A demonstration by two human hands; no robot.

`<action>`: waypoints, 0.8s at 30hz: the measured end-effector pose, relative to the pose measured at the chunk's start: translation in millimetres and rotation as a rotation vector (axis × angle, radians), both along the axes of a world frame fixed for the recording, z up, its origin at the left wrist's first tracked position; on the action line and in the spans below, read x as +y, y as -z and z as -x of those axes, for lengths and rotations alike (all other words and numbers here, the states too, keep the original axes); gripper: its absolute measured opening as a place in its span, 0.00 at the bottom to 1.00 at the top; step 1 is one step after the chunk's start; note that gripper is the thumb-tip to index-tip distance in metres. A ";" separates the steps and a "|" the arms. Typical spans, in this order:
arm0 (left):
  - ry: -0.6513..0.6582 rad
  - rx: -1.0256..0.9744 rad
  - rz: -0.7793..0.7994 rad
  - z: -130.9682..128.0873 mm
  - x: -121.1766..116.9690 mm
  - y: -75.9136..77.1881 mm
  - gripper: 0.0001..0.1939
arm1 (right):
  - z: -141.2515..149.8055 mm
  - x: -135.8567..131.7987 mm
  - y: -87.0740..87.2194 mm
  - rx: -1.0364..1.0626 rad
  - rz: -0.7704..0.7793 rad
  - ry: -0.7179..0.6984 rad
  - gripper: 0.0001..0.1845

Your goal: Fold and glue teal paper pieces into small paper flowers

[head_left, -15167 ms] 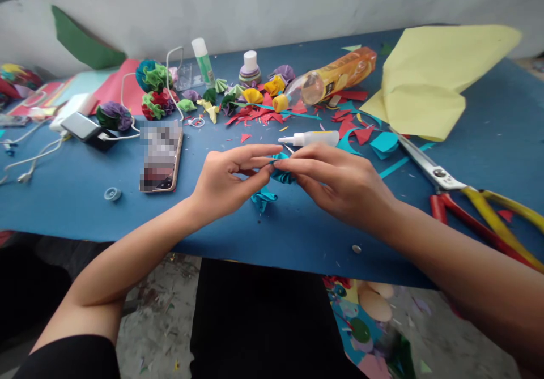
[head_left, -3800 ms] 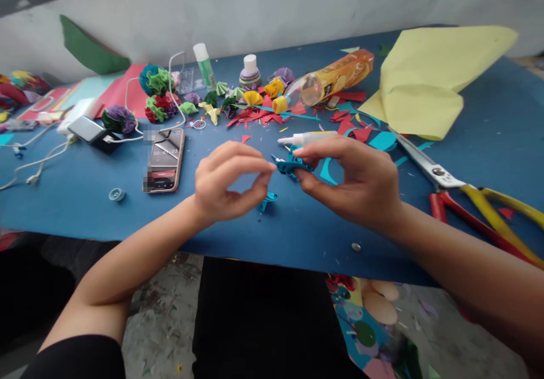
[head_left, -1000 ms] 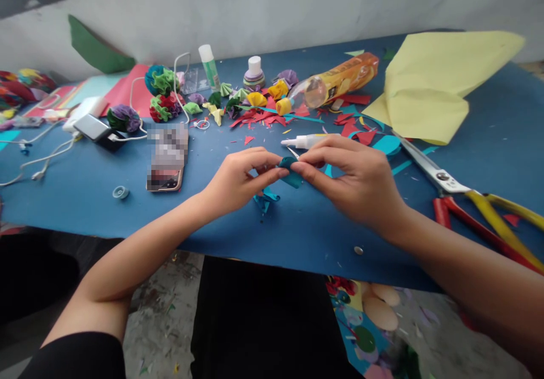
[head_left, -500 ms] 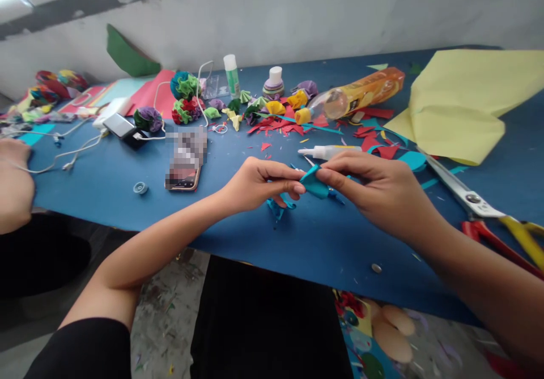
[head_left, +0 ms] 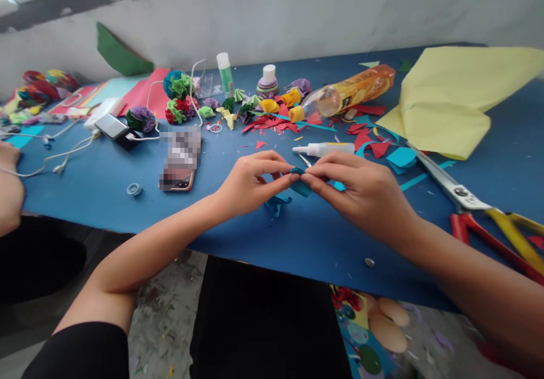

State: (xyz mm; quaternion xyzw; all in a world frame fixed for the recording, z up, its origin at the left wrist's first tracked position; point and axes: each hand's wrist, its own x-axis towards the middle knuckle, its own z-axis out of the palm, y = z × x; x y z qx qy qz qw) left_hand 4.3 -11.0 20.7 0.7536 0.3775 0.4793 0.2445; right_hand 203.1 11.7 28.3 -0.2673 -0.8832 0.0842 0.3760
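Observation:
Between my two hands, just above the blue table [head_left: 238, 231], is a small piece of teal paper [head_left: 301, 187], bent over at its top. My left hand [head_left: 250, 183] pinches its left side between thumb and fingers. My right hand [head_left: 361, 189] pinches its right side, fingertips almost meeting the left ones. Below the left fingers lies a crumpled teal paper piece [head_left: 277, 204]. Behind my right hand rests a white glue tube [head_left: 325, 149], with the thin tip of a metal tool [head_left: 304, 159] showing beside it.
Large scissors [head_left: 463, 195] lie open-bladed at right near yellow paper [head_left: 446, 101]. An orange-labelled bottle [head_left: 352, 93], red scraps [head_left: 276, 123], a glue stick [head_left: 225, 75] and paper flowers [head_left: 178, 110] line the back. A phone [head_left: 181, 161] is at left, near another person's arm [head_left: 9, 189].
The teal paper, flared out before, is now bent over and more enclosed by my fingers. My hands have come closer together. The whole view has shifted slightly.

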 end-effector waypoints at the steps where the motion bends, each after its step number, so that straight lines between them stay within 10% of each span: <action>1: 0.013 0.001 -0.004 0.2 -0.1 0.2 0.06 | 0.2 0.0 0.0 -0.007 -0.012 -0.001 0.07; 24: 0.031 -0.024 0.234 -0.8 -6.3 -8.4 0.14 | 5.5 -13.5 -2.6 -0.074 -0.186 -0.027 0.07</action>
